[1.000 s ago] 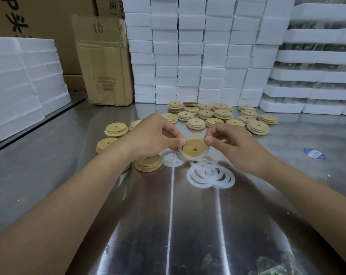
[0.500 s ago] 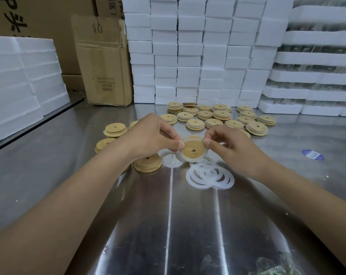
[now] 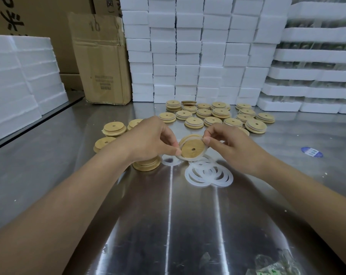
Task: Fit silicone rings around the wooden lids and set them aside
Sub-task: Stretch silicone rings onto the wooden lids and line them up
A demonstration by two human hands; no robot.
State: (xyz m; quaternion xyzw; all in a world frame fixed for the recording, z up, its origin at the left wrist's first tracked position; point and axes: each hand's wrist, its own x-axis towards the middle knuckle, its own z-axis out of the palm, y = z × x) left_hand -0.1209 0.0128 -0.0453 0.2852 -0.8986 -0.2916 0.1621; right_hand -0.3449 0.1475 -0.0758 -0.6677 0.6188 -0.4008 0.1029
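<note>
Wood-and-silicone job looks partway done, head view: one round wooden lid with a centre hole (image 3: 193, 148) is held above the steel table (image 3: 188, 225), with a translucent white silicone ring (image 3: 189, 159) apparently only part-seated on its rim. A pile of loose white rings (image 3: 208, 175) lies just below it, the cluster of tan lids (image 3: 217, 116) behind looks ringed, and the few lids at left (image 3: 114, 129) look bare. Left hand (image 3: 150, 139) pinches the lid's left edge with thumb and fingers curled; right hand (image 3: 227, 147) pinches the ring at the upper-right edge.
</note>
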